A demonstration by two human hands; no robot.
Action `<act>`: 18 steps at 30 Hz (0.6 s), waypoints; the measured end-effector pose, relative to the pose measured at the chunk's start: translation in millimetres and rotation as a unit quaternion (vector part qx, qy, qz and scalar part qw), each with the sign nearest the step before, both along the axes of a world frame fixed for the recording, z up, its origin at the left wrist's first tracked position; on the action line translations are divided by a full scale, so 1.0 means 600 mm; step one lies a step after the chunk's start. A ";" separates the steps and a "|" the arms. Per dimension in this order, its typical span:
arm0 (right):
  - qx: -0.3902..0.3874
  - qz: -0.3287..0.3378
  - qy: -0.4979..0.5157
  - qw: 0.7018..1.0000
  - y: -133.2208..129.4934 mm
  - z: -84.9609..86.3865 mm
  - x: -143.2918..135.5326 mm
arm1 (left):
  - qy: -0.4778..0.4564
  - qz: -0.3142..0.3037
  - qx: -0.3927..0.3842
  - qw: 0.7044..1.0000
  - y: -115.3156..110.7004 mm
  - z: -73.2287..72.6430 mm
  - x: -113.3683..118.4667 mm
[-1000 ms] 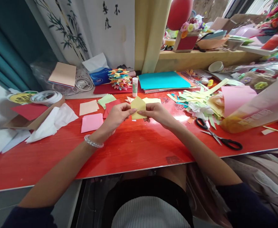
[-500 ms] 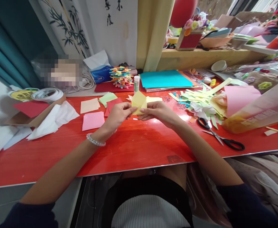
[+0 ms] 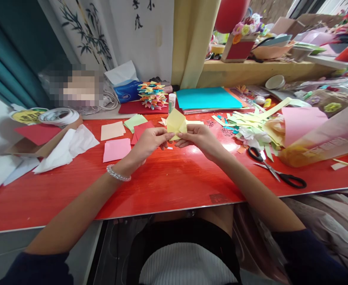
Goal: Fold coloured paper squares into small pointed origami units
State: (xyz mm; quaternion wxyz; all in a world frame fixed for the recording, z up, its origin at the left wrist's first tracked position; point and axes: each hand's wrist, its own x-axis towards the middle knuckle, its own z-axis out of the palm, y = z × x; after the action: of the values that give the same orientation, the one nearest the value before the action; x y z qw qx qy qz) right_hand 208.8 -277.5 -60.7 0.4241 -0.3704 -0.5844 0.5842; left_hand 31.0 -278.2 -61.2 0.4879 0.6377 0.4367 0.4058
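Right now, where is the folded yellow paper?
In the head view, the folded yellow paper is near the centre, held by the left hand and right hand, in front of the white-and-green glue stick.

Two hands, one left hand (image 3: pixel 150 143) and one right hand (image 3: pixel 200 141), on one folded yellow paper (image 3: pixel 176 120); one bead bracelet (image 3: pixel 118 175); four small paper piles towards the left end of the table (image 3: pixel 174 178), one pink pile (image 3: pixel 116 150), one beige pile (image 3: pixel 113 131), one green pile (image 3: pixel 135 122) and one red pile (image 3: pixel 143 127); along the back edge, one glue stick (image 3: pixel 172 101), one multicoloured paper ball (image 3: pixel 152 95), one tissue pack (image 3: pixel 127 92) and one turquoise-topped stack (image 3: pixel 209 98); two black scissor handles (image 3: pixel 284 177) near the right front edge; the paper strips (image 3: pixel 248 120) seem numerous, but overlap too much to count.
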 end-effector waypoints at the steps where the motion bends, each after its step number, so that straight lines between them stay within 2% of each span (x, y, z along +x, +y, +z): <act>1: 0.000 -0.004 0.000 1.000 0.000 -0.001 -0.001 | -0.004 -0.004 -0.008 1.000 0.002 -0.001 -0.001; 7: -0.007 0.001 -0.014 1.000 0.000 -0.003 -0.002 | -0.002 0.012 -0.013 1.000 0.001 -0.004 0.001; 15: -0.036 0.092 -0.015 0.995 0.001 0.006 0.015 | 0.055 0.010 0.015 0.998 -0.001 -0.001 -0.003; 18: -0.036 0.075 -0.028 0.996 0.002 0.005 0.017 | 0.070 0.016 0.015 0.997 -0.001 0.001 -0.004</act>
State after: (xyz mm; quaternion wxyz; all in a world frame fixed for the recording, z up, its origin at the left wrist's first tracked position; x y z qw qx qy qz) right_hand 218.9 -276.2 -57.5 0.3495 -0.3565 -0.6008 0.6244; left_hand 28.5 -278.5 -60.7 0.4402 0.6644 0.4738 0.3745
